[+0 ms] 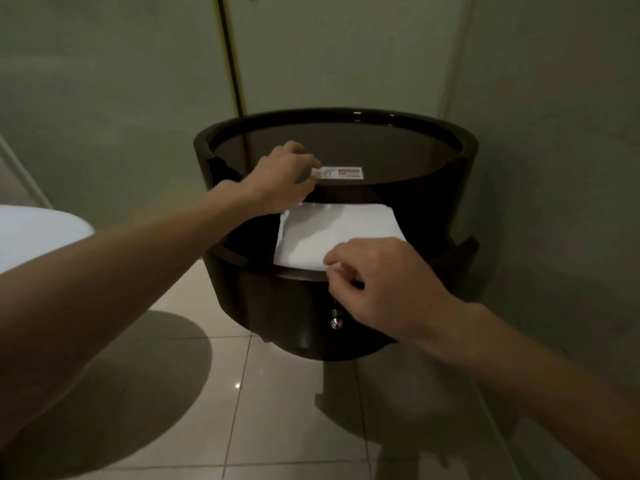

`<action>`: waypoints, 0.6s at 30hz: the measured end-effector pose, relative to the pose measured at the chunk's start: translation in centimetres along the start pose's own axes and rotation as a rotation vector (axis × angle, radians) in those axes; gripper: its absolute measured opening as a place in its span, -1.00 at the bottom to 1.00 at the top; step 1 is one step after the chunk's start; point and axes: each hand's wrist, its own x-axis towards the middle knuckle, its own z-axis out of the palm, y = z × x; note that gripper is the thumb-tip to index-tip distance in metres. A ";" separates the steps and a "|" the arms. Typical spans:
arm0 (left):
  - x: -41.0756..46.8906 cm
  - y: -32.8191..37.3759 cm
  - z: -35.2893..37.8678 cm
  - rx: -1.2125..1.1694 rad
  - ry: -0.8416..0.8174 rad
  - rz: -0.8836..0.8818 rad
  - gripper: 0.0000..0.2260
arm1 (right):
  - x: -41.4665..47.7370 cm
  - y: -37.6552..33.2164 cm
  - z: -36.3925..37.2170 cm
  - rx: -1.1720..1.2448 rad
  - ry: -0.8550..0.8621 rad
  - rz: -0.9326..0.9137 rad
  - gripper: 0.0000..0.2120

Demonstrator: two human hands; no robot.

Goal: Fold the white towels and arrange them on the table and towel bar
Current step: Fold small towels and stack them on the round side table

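A round, dark, glossy desk [471, 147] stands in the middle of the frame against a pale panelled wall [104, 81]. It has a top surface with a raised rim, and below it an open lower shelf that curves forward toward the camera.

A folded white towel [332, 233] lies flat on that lower shelf, at the centre of the frame. Its far edge is tucked under the top surface and its near edge reaches the shelf's front lip.

The right hand [377, 278] comes in from the lower right of the frame, knuckles up. Its fingers are curled, and the thumb and forefinger pinch the towel's near right corner just at the front lip of the shelf. The other fingers are bent under the palm.

The left hand [280, 180] reaches in from the left edge of the frame, the forearm stretching across the lower left. It rests on the front of the top surface, fingers bent, and the fingertips and thumb close on the left end of a small printed card [341, 173] that lies flat near the front rim. The print on the card is too small to read.

Below the shelf, on the desk's curved front, hangs a small clear knob [335, 320]. The floor [242, 410] is laid with glossy pale tiles and carries dark shadows of the arms. A white rounded object [34, 233] shows at the left edge of the frame; what it is cannot be told.
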 end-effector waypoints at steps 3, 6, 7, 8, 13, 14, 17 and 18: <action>-1.3 0.1 -0.9 -0.051 0.017 0.088 -0.71 | 2.5 2.3 -1.0 -0.067 -0.073 0.107 -0.71; -2.9 0.3 -1.6 -0.062 0.011 0.178 -0.77 | 4.6 4.6 -1.3 -0.106 -0.354 0.194 -0.57; -3.5 0.3 -1.6 -0.059 0.005 0.187 -0.77 | 5.1 5.3 -1.3 -0.110 -0.439 0.214 -0.55; -4.0 0.3 -1.5 -0.057 -0.009 0.189 -0.75 | 5.5 5.9 -1.2 -0.112 -0.503 0.225 -0.54; -5.6 0.3 -1.3 -0.128 -0.208 0.166 -0.61 | 6.4 7.2 -0.9 -0.066 -0.600 0.214 -0.49; -5.9 0.3 -1.2 -0.144 -0.264 0.154 -0.57 | 6.4 7.4 -0.8 -0.061 -0.607 0.215 -0.48; -6.5 0.6 -1.1 -0.157 -0.406 0.114 -0.43 | 6.2 7.7 -0.8 -0.051 -0.630 0.206 -0.42; -6.6 0.7 -1.0 -0.162 -0.436 0.106 -0.43 | 6.3 7.8 -0.8 -0.059 -0.646 0.198 -0.41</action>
